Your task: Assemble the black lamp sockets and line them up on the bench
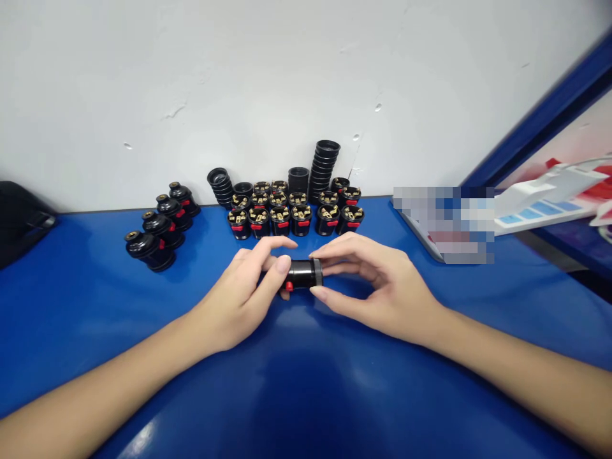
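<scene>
While both hands meet near the middle of the glossy blue tabletop [95, 331], the left hand [241, 299] and right hand [377, 287] pinch a small black plastic cylindrical lamp socket with a red tab [302, 274] by its ends. It looks light, rigid and smooth, best gripped around its ribbed collar. Similar black sockets with brass contacts [294, 213] cluster at the far edge.

4 black caps [162, 224], approx. 14 brass-topped sockets [291, 210], 1 tall ring stack [324, 167], 2 hands.
</scene>
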Motion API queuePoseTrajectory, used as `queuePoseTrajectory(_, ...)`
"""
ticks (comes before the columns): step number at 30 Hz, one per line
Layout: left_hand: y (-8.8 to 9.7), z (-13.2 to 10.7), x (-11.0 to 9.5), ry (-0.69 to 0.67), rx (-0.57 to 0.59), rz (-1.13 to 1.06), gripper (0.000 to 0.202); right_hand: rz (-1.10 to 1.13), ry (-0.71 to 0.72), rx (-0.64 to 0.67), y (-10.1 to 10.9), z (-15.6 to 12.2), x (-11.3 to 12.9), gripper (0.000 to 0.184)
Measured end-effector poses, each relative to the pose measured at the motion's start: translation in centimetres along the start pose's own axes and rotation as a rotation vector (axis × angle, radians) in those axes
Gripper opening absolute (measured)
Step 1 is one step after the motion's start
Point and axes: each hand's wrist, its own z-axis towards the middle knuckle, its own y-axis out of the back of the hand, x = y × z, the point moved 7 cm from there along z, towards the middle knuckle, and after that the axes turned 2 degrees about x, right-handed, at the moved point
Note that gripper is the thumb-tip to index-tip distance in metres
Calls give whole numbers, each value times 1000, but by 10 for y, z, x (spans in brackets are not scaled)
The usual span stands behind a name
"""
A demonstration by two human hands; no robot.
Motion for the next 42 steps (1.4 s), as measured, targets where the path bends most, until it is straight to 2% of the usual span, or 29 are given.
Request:
queuePoseTrajectory(3,2,-1,-3,-93,-61,1,35,17,-11,-15,2,0,-2,31)
queuePoseTrajectory(5,5,-3,-5,-172,-122,-1,57,43,-37,-38,4,0,-5,31)
queuePoseTrajectory(7,6,-4,-4,-179,-141,-5,74,46,-48,-41,4,0,-6,31)
queuePoseTrajectory(8,5,-3,-3,-147,-129,-6,70,38,-44,-35,3,0,-5,31)
queuePoseTrajectory(11,1,-1,1,-20,-37,-26,39,15,-14,-13,2,0,-2,31)
queuePoseTrajectory(13,-1,1,1,-3,-6,-37,34,5,1,-8,2,0,-1,32)
queuePoseTrajectory(15,2,1,-1,-68,-51,-50,38,5,-3,-22,3,0,-2,31)
queuePoseTrajectory(17,4,0,-4,-160,-110,-61,58,18,-16,-40,3,-1,-3,30)
queuePoseTrajectory(19,4,-1,-5,-193,-120,-66,76,15,-20,-37,2,0,-3,30)
queuePoseTrajectory(21,3,-1,-2,-125,-88,-57,70,-2,-8,-22,1,0,-1,31)
queuePoseTrajectory(24,2,0,3,15,-35,-54,41,-15,20,2,-1,0,2,32)
queuePoseTrajectory(27,1,1,2,10,-13,-72,35,-24,32,11,0,-1,3,33)
queuePoseTrajectory(29,3,0,-2,-66,-51,-82,38,-20,17,-7,1,-1,1,32)
queuePoseTrajectory(32,6,-2,-5,-139,-120,-73,61,-5,-9,-30,3,-2,0,30)
queuePoseTrajectory(33,5,-2,-5,-126,-116,-70,60,-7,-6,-25,2,-2,0,30)
queuePoseTrajectory(36,0,-1,0,-22,-27,-74,39,-34,29,7,-1,-2,4,31)
queuePoseTrajectory(38,-2,0,1,-12,-1,-82,35,-50,42,10,-1,-2,5,31)
queuePoseTrajectory(42,3,-2,-5,-138,-97,-68,61,-38,20,-14,1,-1,3,31)
